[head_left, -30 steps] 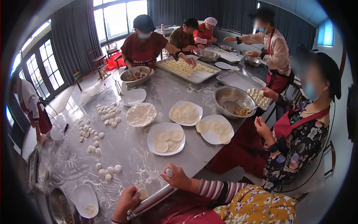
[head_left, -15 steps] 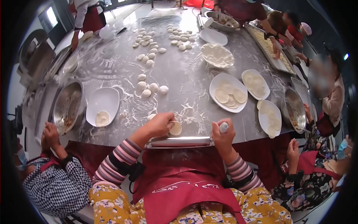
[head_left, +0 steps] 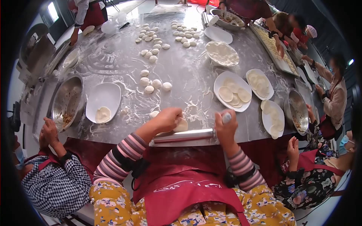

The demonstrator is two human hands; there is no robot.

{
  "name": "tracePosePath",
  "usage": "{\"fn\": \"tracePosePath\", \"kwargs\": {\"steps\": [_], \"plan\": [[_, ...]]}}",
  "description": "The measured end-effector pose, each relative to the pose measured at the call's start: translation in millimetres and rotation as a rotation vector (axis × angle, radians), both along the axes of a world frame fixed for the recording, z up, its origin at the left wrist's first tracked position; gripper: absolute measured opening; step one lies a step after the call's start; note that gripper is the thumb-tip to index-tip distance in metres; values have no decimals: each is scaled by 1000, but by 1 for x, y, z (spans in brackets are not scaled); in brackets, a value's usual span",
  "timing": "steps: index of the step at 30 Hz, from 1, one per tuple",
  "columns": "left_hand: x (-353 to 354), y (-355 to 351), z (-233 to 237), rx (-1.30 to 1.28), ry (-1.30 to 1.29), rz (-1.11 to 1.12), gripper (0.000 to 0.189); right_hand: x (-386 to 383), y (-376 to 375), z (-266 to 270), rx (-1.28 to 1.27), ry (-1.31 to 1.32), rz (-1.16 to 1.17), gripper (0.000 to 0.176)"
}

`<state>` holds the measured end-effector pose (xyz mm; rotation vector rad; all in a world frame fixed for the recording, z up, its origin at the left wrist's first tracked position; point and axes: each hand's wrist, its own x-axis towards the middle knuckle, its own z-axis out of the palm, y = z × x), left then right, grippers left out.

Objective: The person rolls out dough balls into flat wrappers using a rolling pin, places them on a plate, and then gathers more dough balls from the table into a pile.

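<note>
Close to the table's near edge, my left hand (head_left: 168, 119) pinches a round dough wrapper (head_left: 181, 125), its fingers closed on the wrapper's left side. A shiny metal rolling pin (head_left: 184, 136) lies just in front of the wrapper, slightly tilted, its right end higher in view. Wrapped round the pin's pale right handle (head_left: 226, 118) is my right hand (head_left: 226, 128). A dough ball (head_left: 154, 114) sits beside my left wrist, partly hidden. Several dough balls (head_left: 149, 89) lie farther up the floury table (head_left: 188, 79).
On the left stand a plate (head_left: 93, 98) with one wrapper and a steel bowl (head_left: 77, 87). Right of centre are plates of wrappers (head_left: 218, 96), a flour dish (head_left: 233, 49) and another bowl (head_left: 290, 107). Co-workers' hands (head_left: 51, 132) flank the table's near corners.
The rolling pin has gone from level to tilted, its right end moving away from me. My right hand has moved slightly forward, and my left hand slightly forward and right with the wrapper.
</note>
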<state>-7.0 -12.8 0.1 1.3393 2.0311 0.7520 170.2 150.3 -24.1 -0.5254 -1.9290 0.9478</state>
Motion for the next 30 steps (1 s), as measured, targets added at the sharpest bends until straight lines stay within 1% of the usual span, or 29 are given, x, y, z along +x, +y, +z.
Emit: {"fn": "tracePosePath", "kwargs": {"steps": [1,3,5,7,9,10,12,14,16,17,18,19,21,22,23,25,27,28,30], "plan": [[1,-2,-2,26,-87,72,12,10,-7,-2,3,-6,4,17],[4,-3,-3,43,-120,40,12,24,-14,0,-146,0,1,19],[7,-1,-4,54,-147,3,11,9,-7,1,-129,-24,-29,20],[10,5,-1,55,-119,11,11,-22,4,15,90,27,-27,21],[9,11,4,4,-58,33,12,-50,16,15,168,-7,-11,22],[6,16,1,-18,-47,27,12,-53,17,16,162,3,-21,22],[4,19,2,-37,-35,16,12,-55,18,16,62,53,75,22],[5,17,4,-77,-19,-48,12,-34,13,13,40,31,48,22],[3,11,-3,-29,-45,7,12,-4,2,2,11,3,30,22],[1,8,-5,17,-61,56,12,13,-4,-3,-56,0,38,22],[0,4,-2,29,-76,69,10,19,-7,-4,-123,-1,45,22],[0,4,-3,30,-77,70,10,17,-6,-4,-122,-1,46,22],[1,2,-3,28,-138,8,11,7,-3,2,-76,-14,34,22],[1,5,-1,25,-133,8,11,-8,-2,15,-2,15,13,22],[3,8,0,37,-125,16,11,-27,6,17,-6,23,14,22],[7,14,3,42,-109,20,12,-56,18,14,105,38,35,23],[9,20,8,1,-12,72,14,-62,19,16,66,47,64,23],[8,21,10,6,-11,68,14,-62,21,17,32,46,100,24],[5,19,10,-48,16,-75,14,-40,17,15,42,15,69,23]]}}
